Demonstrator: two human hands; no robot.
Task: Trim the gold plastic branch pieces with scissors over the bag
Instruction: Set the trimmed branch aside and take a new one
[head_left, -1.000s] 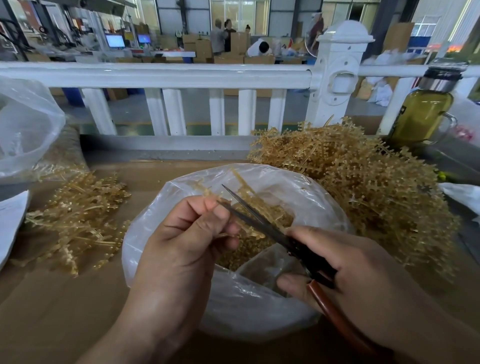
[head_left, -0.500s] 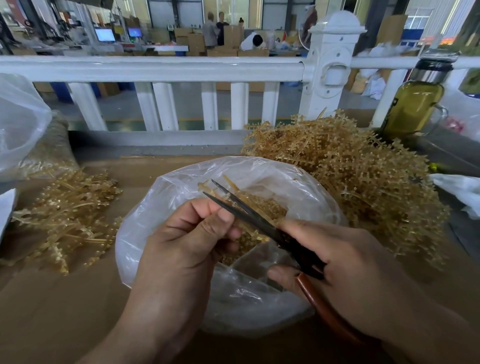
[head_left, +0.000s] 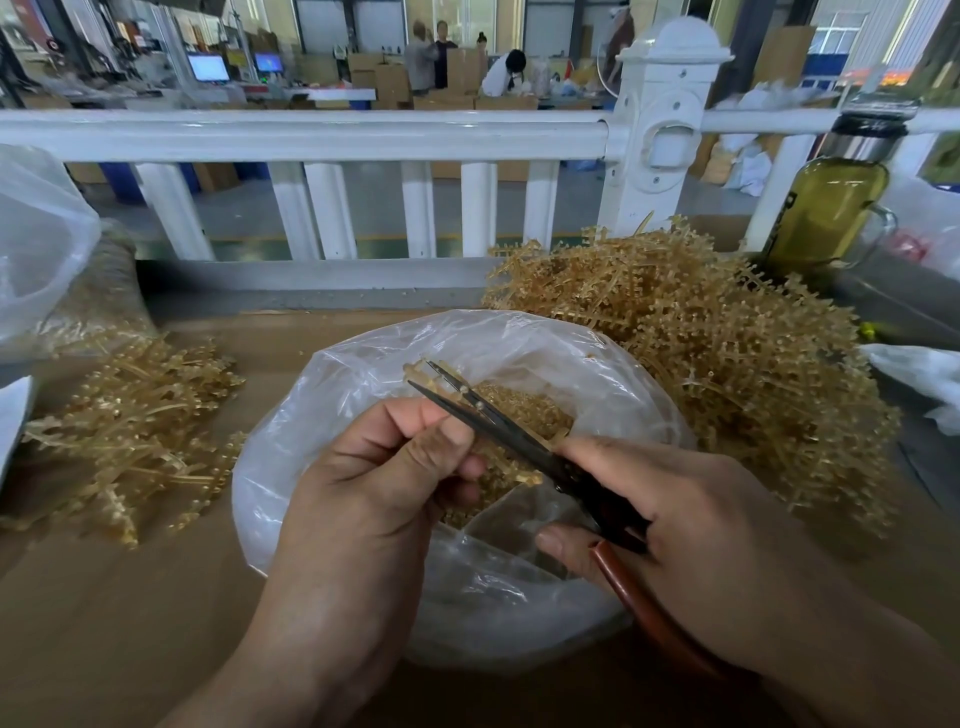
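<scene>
- Barely anything has moved: open scissors (head_left: 498, 430) still straddle the gold branch piece (head_left: 417, 372) over the clear bag (head_left: 363, 374).
- Left hand (head_left: 374, 499) pinches it; right hand (head_left: 691, 519) grips the handles.
- Big branch pile (head_left: 727, 374) sits right of the bag, smaller pile (head_left: 135, 431) left.

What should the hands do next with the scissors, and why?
Probably the right hand squeezes the scissors shut: their blades stand open around the gold branch piece that the left hand pinches above the bag, so the snipped bit should drop in.

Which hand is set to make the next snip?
The right hand: it grips the dark-bladed scissors with red-brown handles, blades parted at the gold plastic branch piece, which the left hand pinches over the clear plastic bag.
</scene>
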